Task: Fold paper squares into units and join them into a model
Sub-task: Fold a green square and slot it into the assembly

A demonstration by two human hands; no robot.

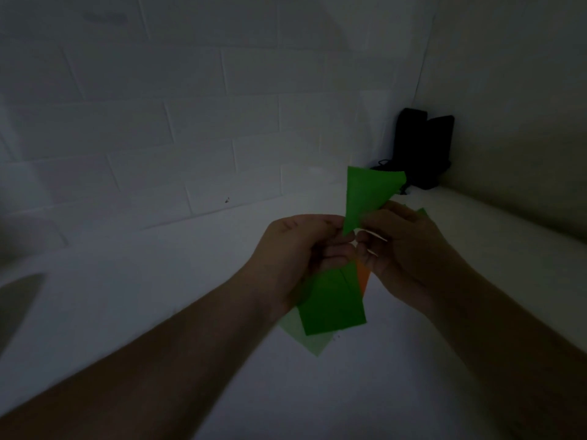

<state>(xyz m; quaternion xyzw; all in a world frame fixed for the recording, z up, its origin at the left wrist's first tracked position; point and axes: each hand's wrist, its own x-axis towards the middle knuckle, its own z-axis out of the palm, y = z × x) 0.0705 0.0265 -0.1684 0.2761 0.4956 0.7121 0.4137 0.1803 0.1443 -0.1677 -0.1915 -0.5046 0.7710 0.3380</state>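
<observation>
A green folded paper strip [365, 195] is held up in the air above the white table, its upper end flaring out and its lower end [333, 303] hanging below my hands. My left hand [295, 249] pinches the strip near its middle from the left. My right hand [403, 246] pinches it from the right, fingertips nearly touching the left ones. An orange paper [363, 277] shows between my hands, and a pale green sheet [305, 335] lies on the table under the strip. The light is dim.
A black pouch [419, 150] with a cord leans in the far right corner against the white brick wall [158, 122]. The white table [190, 312] runs to that wall. A dark curved shape [16, 303] sits at the left edge.
</observation>
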